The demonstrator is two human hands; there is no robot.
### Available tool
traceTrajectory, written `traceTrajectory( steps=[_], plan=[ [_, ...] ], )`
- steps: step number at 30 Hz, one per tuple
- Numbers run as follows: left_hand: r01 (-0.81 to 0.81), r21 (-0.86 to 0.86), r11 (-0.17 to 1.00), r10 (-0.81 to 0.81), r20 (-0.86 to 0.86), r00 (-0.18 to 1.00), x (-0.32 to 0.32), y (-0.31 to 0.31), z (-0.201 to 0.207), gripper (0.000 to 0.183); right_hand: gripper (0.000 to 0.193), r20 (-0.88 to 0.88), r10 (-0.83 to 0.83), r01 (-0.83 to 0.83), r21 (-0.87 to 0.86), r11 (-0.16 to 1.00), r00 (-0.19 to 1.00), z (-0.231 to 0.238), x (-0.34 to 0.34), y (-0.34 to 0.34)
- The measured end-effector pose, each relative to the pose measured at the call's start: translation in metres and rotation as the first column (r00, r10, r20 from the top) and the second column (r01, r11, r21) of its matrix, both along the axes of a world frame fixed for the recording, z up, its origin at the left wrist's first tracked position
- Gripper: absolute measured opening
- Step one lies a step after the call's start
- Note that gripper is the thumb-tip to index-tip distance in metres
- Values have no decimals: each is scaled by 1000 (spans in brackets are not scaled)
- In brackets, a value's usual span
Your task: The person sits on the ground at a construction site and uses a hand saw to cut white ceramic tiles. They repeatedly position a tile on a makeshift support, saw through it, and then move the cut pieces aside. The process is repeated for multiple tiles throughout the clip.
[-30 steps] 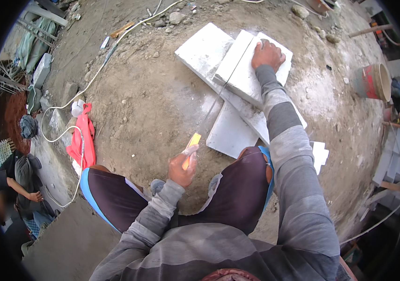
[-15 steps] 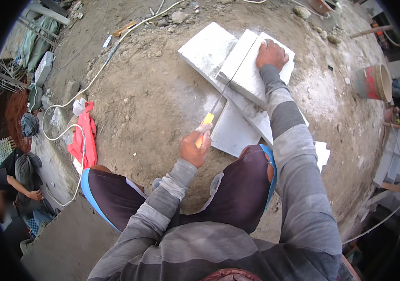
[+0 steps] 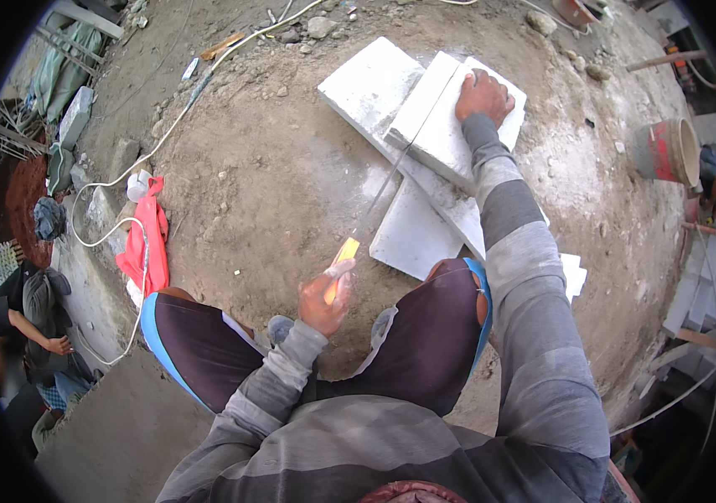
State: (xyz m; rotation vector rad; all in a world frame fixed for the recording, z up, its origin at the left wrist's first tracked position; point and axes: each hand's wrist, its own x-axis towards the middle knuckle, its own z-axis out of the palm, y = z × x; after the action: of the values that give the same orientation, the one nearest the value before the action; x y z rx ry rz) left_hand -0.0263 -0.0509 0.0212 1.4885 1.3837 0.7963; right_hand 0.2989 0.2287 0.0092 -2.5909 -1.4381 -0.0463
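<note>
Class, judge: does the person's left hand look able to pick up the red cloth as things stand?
Probably not: the left hand is closed around the yellow-handled saw, and the red cloth lies beyond the left knee, with a pale cable across it.

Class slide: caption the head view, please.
Left hand holds a yellow-handled handsaw in a white block; right hand rests on top.
</note>
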Motion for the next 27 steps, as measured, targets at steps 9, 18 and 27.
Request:
traceTrajectory(
  steps=[9,18,27],
  plan=[
    [-39,93,995,37,18,999,46,64,-22,24,40,22,22,-21,-33,999,1000,1,-13,7],
    [18,106,994,-10,-78,997,11,0,-13,25,43,34,88,-93,191,977,996,0,-10,-2],
    [-9,-33,999,8,-25,1000,9,-5,-6,27,79,2,170,-168,-153,974,985,46,-134,-18]
  ],
)
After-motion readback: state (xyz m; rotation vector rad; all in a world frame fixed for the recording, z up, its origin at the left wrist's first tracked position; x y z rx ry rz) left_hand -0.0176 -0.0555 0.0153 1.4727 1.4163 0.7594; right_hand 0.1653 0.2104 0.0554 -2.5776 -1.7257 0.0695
